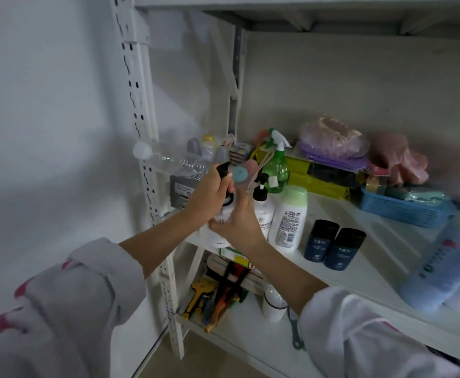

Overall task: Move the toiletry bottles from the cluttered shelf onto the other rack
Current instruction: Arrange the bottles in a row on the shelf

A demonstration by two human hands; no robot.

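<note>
A white pump bottle [220, 230] with a black pump head stands at the left front corner of the shelf [359, 257]. My left hand [209, 192] grips its black neck and pump. My right hand [239, 222] wraps around the bottle's body from the right. Beside it stand a second white pump bottle [264, 211], a white bottle with a green cap [288, 219] and two dark blue "MEN" bottles [333, 245]. A green spray bottle [276, 165] stands behind them.
A white slotted upright [147, 148] rises at the left, with a clear plastic bottle [169, 156] lying behind it. A blue basket [403, 208], yellow packs and pink bags fill the back. A light blue pack [441, 271] lies at the right. Tools crowd the lower shelf [223, 293].
</note>
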